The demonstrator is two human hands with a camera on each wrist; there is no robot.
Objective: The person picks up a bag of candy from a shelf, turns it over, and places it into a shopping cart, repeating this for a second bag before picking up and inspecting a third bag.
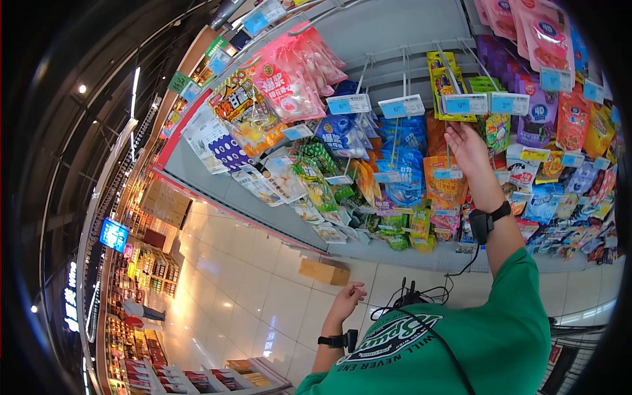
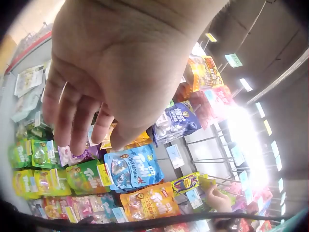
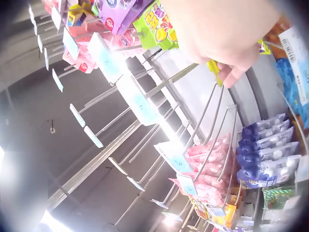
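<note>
My right hand (image 1: 466, 148) is raised to the rack, where a narrow yellow candy packet (image 1: 442, 82) hangs from a metal hook. In the right wrist view, the right hand (image 3: 227, 43) pinches a yellow edge of the packet (image 3: 215, 72) between thumb and fingers; most of the packet is hidden behind the hand. From the left wrist view, the packet (image 2: 186, 183) shows yellow and purple beside the right hand (image 2: 218, 199). Holding nothing, my left hand (image 1: 347, 299) hangs low before my body, fingers loosely bent; its palm (image 2: 120, 63) fills the upper left wrist view.
Price tags (image 1: 466, 103) on hook ends jut out around the right hand. A green candy bag (image 1: 495, 128) hangs to its right, orange bags (image 1: 444, 187) below. A cardboard box (image 1: 324, 271) stands on the tiled floor. Black cables (image 1: 411, 296) run along my chest.
</note>
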